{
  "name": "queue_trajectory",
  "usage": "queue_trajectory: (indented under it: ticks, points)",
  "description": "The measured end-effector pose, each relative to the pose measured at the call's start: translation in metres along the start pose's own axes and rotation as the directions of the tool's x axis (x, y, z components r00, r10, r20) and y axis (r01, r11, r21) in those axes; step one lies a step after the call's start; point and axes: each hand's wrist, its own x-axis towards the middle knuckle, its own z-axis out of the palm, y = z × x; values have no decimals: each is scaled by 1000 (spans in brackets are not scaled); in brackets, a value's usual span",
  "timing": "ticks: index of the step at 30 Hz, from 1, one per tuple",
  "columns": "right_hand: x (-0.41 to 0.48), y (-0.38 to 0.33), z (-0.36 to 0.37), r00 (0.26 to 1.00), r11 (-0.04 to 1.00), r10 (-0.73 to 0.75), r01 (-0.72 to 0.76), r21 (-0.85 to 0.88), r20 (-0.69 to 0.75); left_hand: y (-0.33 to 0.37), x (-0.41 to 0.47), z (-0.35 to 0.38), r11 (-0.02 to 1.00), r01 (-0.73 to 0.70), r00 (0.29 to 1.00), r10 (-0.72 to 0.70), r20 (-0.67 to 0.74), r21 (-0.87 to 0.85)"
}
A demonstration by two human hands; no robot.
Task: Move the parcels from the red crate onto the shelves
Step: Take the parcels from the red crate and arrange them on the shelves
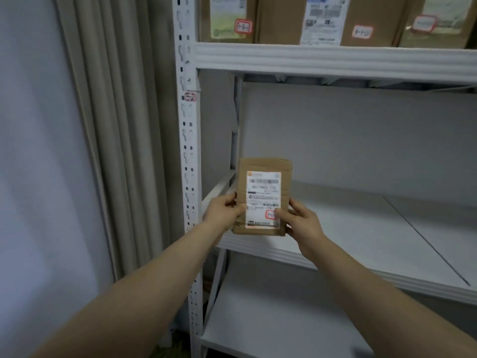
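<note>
Head: parcel (263, 188) (upright) at middle shelf (361, 226)

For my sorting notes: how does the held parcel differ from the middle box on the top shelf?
The parcel is small; the box is far larger. The left hand and right hand hold the parcel by the middle shelf; the box stands on the top shelf. The parcel's red sticker is on its label; the box's is beside its label. Both are brown cardboard.
</note>
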Motion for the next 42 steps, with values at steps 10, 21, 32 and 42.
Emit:
queue_trajectory:
  ticks: [10,21,32,42]
  points:
    - [38,12,68,999,998,-37,36,53,11,-11,43,-46,998,-40,980,28,-197,-57]
    - [46,-55,90,976,983,-180,173,69,119,46,25,-65,975,-153,964,111,-244,-161]
    - [48,-69,79,969,982,-188,183,41,160,59,19,-58,973,-177,954,133,-268,-148]
    - [51,-17,22,993,999,-39,43,-31,108,7,44,-12,993,-49,992,36,-118,-107]
